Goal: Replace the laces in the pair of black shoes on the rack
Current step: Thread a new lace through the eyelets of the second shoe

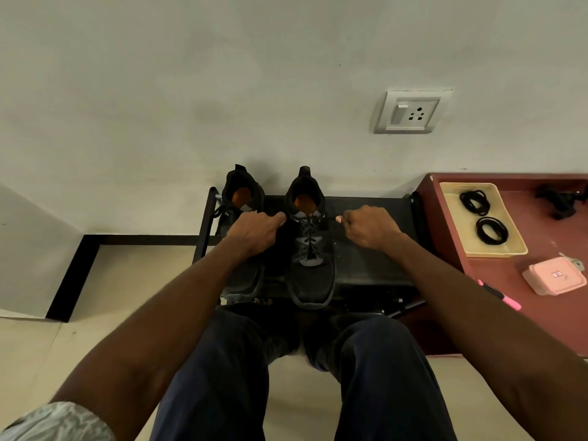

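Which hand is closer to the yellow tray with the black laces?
Right. The right hand is beside the right shoe, a short way from the yellow tray; the left hand is across that shoe, farther away.

Pretty dim overall, with a flat greenish cast over the wall [222, 90]. Detail in the black shoes [310, 249] and rack [366, 249] is swallowed by shadow. Soft shadows are thrown under the socket plate [412, 111]. Straight lines are bent by wide-angle distortion near the edges, and the forearms are stretched. Slight softness is seen throughout; no glare.
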{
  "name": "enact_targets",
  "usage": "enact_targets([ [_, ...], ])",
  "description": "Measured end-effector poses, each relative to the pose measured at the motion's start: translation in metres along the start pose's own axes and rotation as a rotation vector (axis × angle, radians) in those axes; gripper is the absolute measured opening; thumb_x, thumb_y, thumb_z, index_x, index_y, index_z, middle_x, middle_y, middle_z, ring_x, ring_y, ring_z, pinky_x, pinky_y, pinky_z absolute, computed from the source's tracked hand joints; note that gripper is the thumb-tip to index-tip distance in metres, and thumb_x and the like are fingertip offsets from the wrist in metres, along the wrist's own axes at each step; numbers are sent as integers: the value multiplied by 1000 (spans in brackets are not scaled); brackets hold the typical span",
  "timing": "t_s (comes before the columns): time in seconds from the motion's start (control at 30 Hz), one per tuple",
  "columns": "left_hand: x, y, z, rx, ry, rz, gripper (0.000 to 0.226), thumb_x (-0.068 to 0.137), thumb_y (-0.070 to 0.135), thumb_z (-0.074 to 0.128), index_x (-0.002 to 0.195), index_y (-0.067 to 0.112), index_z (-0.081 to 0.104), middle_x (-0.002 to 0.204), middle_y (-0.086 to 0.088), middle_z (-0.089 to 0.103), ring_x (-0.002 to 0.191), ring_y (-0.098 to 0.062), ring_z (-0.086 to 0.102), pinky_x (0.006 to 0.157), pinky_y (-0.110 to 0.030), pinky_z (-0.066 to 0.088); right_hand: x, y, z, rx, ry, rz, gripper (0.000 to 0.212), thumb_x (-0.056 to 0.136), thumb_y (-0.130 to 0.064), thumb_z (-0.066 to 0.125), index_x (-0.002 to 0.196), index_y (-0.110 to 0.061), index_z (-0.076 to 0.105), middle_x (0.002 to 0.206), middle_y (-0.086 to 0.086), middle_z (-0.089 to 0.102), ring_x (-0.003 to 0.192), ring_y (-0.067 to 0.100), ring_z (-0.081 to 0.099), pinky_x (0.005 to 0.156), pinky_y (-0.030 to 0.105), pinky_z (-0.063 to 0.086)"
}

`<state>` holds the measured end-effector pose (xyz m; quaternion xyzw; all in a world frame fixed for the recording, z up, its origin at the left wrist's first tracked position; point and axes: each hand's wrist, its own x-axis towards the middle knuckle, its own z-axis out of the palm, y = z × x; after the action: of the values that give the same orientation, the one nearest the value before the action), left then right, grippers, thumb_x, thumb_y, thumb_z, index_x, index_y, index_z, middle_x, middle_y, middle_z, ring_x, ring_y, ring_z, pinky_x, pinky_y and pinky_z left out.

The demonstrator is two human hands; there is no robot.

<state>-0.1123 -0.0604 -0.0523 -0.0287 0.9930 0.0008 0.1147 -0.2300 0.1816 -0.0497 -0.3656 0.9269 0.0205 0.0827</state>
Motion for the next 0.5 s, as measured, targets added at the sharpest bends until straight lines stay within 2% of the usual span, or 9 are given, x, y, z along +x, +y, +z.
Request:
enact_targets([
  [0.03,0,-2,1,-8,17,10,21,105,24,35,122,18,45,67,0,52,52,-16,45,50,-30,30,0,3,2,11,0,9,41,106,-39,32,108,-12,62,94,16,67,82,35,62,68,37,42],
  [0.13,-1,-6,2,-24,59,21,22,106,26,31,117,17,47,69,-3,54,54,-21,47,54,-33,32,0,7,9,61,-11,57,37,106,-36,35,107,-13,64,94,15,67,77,32,60,67,36,42],
  [0.3,0,-1,6,-40,42,-29,22,106,25,32,123,17,45,76,-5,57,59,-20,49,57,-34,36,-2,-6,16,191,-5,146,32,104,-32,39,88,-12,59,83,10,63,69,26,55,66,34,43],
  [0.4,-2,7,9,-87,-21,-52,26,104,22,37,126,15,48,95,-7,59,76,-23,57,65,-35,41,-3,-6,18,454,-4,275,30,98,-29,51,86,-9,70,81,10,66,72,28,60,68,33,45],
  [0.5,-4,10,9,-172,-53,-103,24,99,19,47,115,9,61,121,-12,48,102,-33,57,82,-42,49,-6,-2,11,696,50,378,18,90,-18,63,86,-7,76,89,13,74,84,30,67,72,31,49],
])
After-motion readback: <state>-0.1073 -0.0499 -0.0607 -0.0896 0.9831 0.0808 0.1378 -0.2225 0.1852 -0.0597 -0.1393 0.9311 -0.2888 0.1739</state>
